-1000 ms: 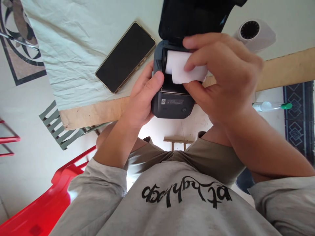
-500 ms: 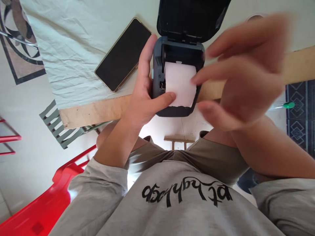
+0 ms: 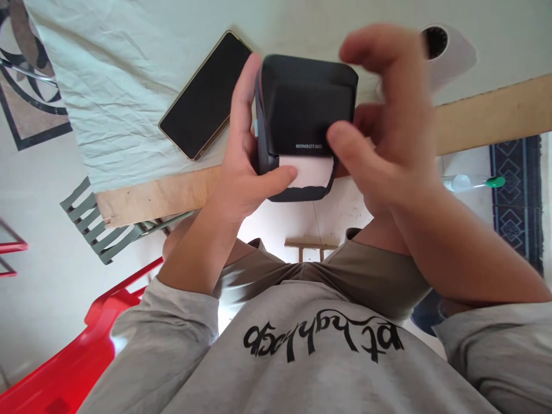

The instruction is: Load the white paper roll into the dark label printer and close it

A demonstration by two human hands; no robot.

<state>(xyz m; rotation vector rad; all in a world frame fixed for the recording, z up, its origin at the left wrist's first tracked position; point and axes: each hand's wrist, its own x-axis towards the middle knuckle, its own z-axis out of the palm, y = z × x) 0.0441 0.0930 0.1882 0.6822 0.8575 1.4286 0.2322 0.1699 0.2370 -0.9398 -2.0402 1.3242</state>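
Observation:
A dark label printer (image 3: pixel 308 109) marked NIIMBOT is held up over the table's front edge. Its black lid is folded down over most of the body. White label paper (image 3: pixel 308 171) sticks out below the lid's lower edge. My left hand (image 3: pixel 248 167) grips the printer from the left, its thumb pressing on the paper and its fingers along the side. My right hand (image 3: pixel 388 126) is at the printer's right side, fingers bent and apart. Its thumb reaches the lid's lower right corner, and some of its fingers are partly hidden behind the hand.
A black phone (image 3: pixel 207 95) lies on the pale tablecloth (image 3: pixel 125 69), left of the printer. At the upper right is a white round object with a dark centre (image 3: pixel 435 43). A red chair (image 3: pixel 64 356), a green slatted chair (image 3: pixel 99 221) and a green-capped bottle (image 3: pixel 474 183) stand lower down.
The printer's lid has swung from standing open to lying down over the paper roll. My right hand has moved left to the lid; my left hand keeps its hold.

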